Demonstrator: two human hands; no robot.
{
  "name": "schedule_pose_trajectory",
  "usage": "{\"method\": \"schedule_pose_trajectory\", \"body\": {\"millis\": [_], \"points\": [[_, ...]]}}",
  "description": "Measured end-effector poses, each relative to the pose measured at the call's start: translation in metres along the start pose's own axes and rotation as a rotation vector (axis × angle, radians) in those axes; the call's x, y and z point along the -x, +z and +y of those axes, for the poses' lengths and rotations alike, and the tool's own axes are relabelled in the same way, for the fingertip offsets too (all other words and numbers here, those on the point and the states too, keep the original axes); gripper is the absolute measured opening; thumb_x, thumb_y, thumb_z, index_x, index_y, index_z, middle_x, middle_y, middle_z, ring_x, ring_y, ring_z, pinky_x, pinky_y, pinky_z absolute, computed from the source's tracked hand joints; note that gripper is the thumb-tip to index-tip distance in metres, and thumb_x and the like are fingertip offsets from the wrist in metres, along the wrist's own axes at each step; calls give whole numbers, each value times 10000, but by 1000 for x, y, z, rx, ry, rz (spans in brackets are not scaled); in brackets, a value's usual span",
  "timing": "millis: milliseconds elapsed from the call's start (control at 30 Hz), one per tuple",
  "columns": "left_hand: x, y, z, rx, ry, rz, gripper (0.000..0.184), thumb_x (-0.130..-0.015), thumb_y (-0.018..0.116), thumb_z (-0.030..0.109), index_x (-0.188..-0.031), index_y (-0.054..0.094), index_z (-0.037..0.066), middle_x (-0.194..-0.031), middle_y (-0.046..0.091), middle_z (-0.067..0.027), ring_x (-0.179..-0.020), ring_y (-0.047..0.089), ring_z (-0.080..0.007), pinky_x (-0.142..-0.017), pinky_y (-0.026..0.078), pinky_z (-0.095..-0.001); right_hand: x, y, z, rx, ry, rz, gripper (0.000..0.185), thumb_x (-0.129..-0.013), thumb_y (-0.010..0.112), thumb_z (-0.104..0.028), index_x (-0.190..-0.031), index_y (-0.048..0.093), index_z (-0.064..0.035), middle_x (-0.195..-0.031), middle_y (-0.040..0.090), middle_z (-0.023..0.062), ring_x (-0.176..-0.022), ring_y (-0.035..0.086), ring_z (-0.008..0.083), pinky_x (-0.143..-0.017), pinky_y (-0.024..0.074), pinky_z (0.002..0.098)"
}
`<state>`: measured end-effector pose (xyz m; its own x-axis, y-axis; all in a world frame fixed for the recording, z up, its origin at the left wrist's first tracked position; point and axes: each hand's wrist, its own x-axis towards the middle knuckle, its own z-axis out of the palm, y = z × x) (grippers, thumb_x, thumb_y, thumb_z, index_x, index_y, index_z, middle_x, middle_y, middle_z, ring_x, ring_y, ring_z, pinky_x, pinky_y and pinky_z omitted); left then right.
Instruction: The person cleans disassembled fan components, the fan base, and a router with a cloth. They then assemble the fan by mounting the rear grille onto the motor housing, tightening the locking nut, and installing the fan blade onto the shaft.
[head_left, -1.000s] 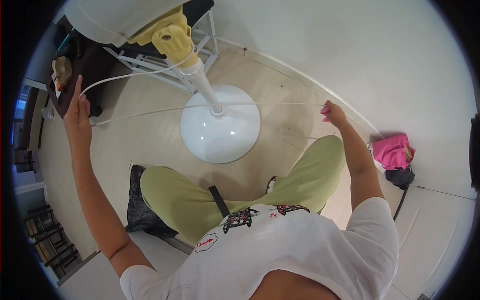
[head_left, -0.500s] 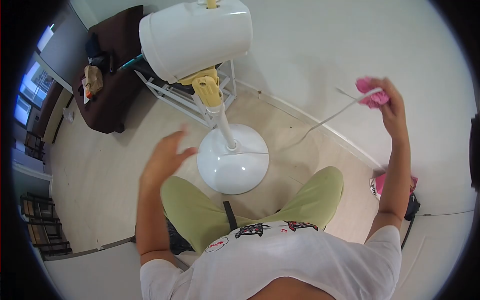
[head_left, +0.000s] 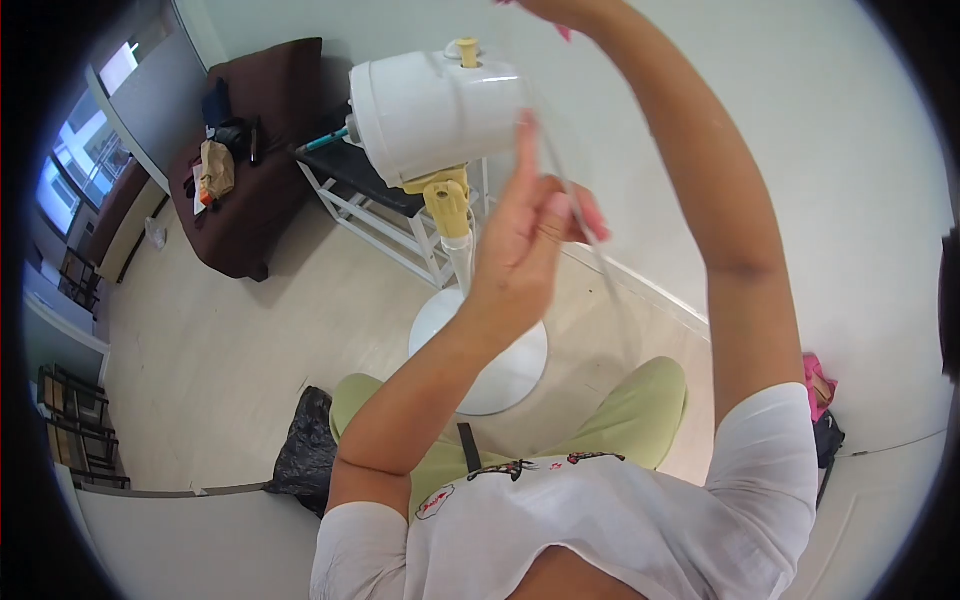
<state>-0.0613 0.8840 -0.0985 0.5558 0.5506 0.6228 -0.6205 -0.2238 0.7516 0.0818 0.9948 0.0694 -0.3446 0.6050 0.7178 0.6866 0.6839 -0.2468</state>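
A white stand fan motor housing [head_left: 440,110] with a yellow knob [head_left: 467,52] on top stands before me, with no blades or guard in view. It rests on a yellow joint [head_left: 446,208] above a round white base [head_left: 430,325]. My left hand [head_left: 520,245] is raised in front of the pole, index finger stretched up and the others apart, beside the blurred white power cord [head_left: 603,262]. At the top edge, my right hand [head_left: 560,8] is partly cut off. A bit of pink cloth [head_left: 565,33] shows under its fingers.
A black-topped bench [head_left: 365,180] with a white frame is behind the fan. Left of it, a brown-covered seat [head_left: 280,90] holds a paper bag [head_left: 217,170]. A black plastic bag [head_left: 305,445] lies by my left leg, and a pink bag [head_left: 820,388] is at right.
My right hand has swept up and left with the pink cloth, to the top edge. My left hand has risen and moved right towards the cord. The view has shifted slightly.
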Motion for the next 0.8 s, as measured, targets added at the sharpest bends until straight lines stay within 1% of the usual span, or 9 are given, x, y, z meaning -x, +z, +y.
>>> {"method": "schedule_pose_trajectory", "body": {"millis": [133,233,300,367,500,567,667,733,800], "points": [[0,-21,12,-297,68,282,639,-965,365,55,-1470,-19,134,-835,529,-67,-669,536,-118,-617,501,-245,-23,46,22,18,227,-188,420,-794,495,-40,-1208,494,27,-1125,565,194,-953,554,195,-675,512,311],[4,-34,2,-378,-43,254,589,-971,388,102,-1471,80,142,-864,526,-65,-698,564,-122,-605,538,-284,-6,82,78,-594,338,-253,296,-839,530,-84,-1108,563,34,-1005,620,187,-871,601,176,-588,508,300],[4,-38,0,-421,-49,248,568,-968,393,93,-1466,123,134,-882,535,-70,-710,566,-124,-630,537,-285,27,73,89,-776,787,-156,338,-882,433,-76,-1189,570,-34,-1165,585,92,-1063,558,194,-913,438,292],[5,-40,-3,-463,-58,242,550,-965,397,84,-1462,166,127,-899,544,-76,-722,569,-125,-655,535,-287,66,85,124,-1051,808,161,314,-879,486,-132,-1147,591,-8,-1017,625,125,-785,611,192,-669,517,312],[19,-49,-10,-751,82,196,508,-959,414,78,-1440,252,104,-1011,578,-114,-763,581,-135,-720,513,-271,169,107,179,-1171,941,514,357,-873,411,-108,-1190,538,-3,-964,621,135,-762,619,215,-657,519,362],[45,-63,-14,-899,152,180,493,-955,420,74,-1429,287,94,-1047,587,-129,-771,583,-142,-739,504,-270,230,109,162,-1106,1038,467,355,-902,390,-157,-1192,526,-4,-933,615,133,-710,611,222,-649,515,361],[114,-85,-30,-871,13,256,457,-943,440,75,-1393,362,68,-1042,613,-127,-789,594,-157,-747,495,-269,330,125,141,-1159,1148,117,367,-936,378,-237,-1182,531,-12,-911,609,131,-679,606,225,-629,509,360],[173,-99,-68,-638,-643,515,422,-899,486,96,-1315,459,32,-930,649,-138,-799,630,-219,-686,496,-289,379,140,108,-1095,1386,-182,363,-953,404,-284,-1161,544,-22,-872,596,108,-669,589,186,-626,502,331],[236,-117,-130,-828,-998,133,424,-880,520,210,-1250,506,3,-904,652,-154,-805,632,-261,-700,493,-341,433,178,85,-667,1289,-100,321,-955,441,-262,-1118,566,-15,-842,579,69,-686,563,131,-628,489,278]]}}
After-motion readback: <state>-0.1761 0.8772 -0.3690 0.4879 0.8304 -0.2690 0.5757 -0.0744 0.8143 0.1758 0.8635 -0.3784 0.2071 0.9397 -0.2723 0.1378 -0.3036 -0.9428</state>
